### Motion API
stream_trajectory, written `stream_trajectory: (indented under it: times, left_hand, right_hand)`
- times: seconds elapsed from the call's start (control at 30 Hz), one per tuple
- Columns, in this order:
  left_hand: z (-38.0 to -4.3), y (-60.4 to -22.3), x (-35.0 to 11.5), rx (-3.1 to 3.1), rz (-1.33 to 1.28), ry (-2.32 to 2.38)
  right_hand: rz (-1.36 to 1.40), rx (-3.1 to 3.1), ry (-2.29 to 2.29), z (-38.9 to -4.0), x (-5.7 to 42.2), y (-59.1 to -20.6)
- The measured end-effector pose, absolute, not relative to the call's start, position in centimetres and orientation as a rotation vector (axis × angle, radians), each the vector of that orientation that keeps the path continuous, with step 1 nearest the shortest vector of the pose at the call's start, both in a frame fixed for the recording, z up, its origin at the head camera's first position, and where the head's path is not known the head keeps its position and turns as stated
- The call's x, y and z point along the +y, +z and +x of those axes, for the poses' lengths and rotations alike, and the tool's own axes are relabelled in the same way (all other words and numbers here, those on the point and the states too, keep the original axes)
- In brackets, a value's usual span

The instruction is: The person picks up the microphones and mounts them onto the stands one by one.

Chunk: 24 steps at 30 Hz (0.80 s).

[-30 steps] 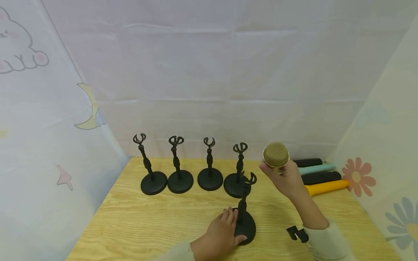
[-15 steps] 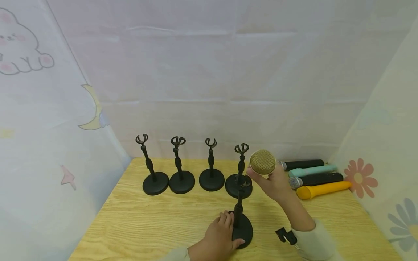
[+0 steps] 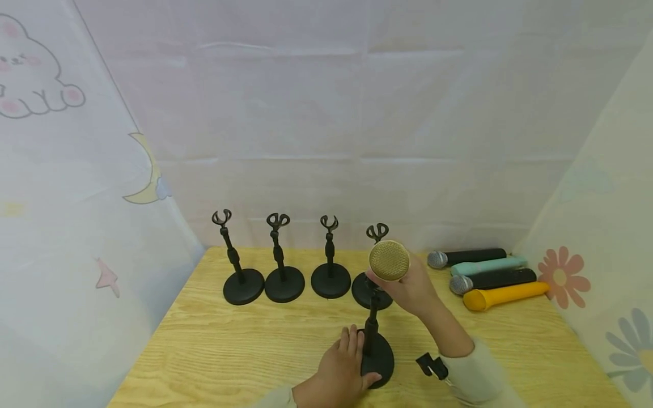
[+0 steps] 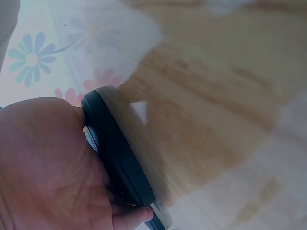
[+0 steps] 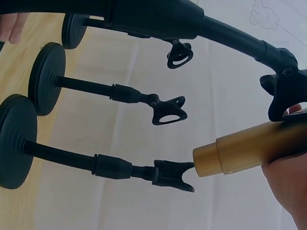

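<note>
My right hand [image 3: 414, 288] grips a gold microphone [image 3: 389, 260], its mesh head toward the head camera. It is held over the nearest black microphone stand [image 3: 380, 362], overlapping that stand's top. In the right wrist view the microphone's gold body [image 5: 242, 147] slants right beside the stand's clip [image 5: 290, 96]. My left hand [image 3: 338, 362] holds the stand's round base at its left side, fingers along the rim and thumb at the front. The left wrist view shows the dark base edge [image 4: 120, 143] against the palm, between thumb and fingers.
Several more black stands [image 3: 284, 283] stand in a row at the back, clips upward. On the right lie a yellow microphone [image 3: 505, 296], a mint one [image 3: 487, 266] and two black ones [image 3: 502, 279]. A small black clip-like piece [image 3: 432, 366] lies by the right sleeve.
The right hand has moved left with the gold microphone, from beside the row to over the near stand, uncovering the microphone heads on the right. The left hand stays on the base.
</note>
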<state>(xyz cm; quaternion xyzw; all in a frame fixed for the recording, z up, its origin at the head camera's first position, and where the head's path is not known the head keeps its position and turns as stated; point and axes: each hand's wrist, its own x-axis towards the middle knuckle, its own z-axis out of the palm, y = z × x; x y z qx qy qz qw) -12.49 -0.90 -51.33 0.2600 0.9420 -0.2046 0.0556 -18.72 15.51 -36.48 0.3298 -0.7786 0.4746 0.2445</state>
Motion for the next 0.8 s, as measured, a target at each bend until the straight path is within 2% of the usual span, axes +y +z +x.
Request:
stream_trajectory:
  times: [0.3,0.8]
  left_hand:
    - [-12.5,-51.8,-1.0,2.891,0.736,-0.628]
    - [-12.6,-51.8,-0.9,2.894,0.725,-0.656]
  right_hand:
    - [1.193,-1.889,1.554,-19.3,13.4,-37.0]
    - [1.129,-1.860,1.336,-19.6,12.3,-38.4]
